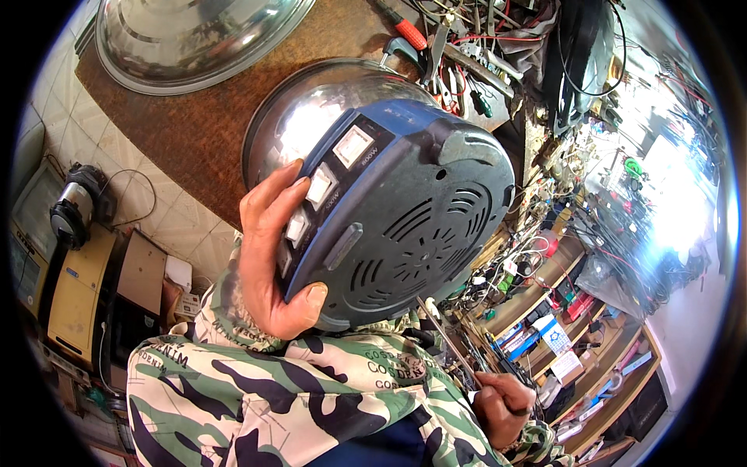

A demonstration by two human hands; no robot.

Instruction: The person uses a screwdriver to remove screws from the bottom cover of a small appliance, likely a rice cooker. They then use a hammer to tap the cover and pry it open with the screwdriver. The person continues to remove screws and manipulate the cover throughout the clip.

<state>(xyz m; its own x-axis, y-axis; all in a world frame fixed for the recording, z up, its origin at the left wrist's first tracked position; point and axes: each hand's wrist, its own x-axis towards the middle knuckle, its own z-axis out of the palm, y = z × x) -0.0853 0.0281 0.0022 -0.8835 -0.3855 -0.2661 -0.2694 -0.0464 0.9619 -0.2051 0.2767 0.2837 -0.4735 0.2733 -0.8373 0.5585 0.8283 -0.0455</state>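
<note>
My left hand [268,261] grips the switch side of a round blue-and-black electric appliance base [467,183]. Its thumb presses on the vented underside, and the fingers wrap over the edge by the white rocker switches [320,185]. The base is tilted so that its underside faces me. Low on the right, my right hand [504,409] is closed around what looks like a long thin screwdriver [450,338]; the handle is hidden in the fist. Its shaft slants up toward the lower rim of the base; I cannot tell whether they touch.
Behind the base lies a shiny metal bowl-shaped part [288,109] on the brown table [194,128]. A domed metal lid [194,39] rests farther left. Pliers and screwdrivers [408,35] crowd the back. Tangled wires [545,233] and wooden shelves [622,366] fill the right side.
</note>
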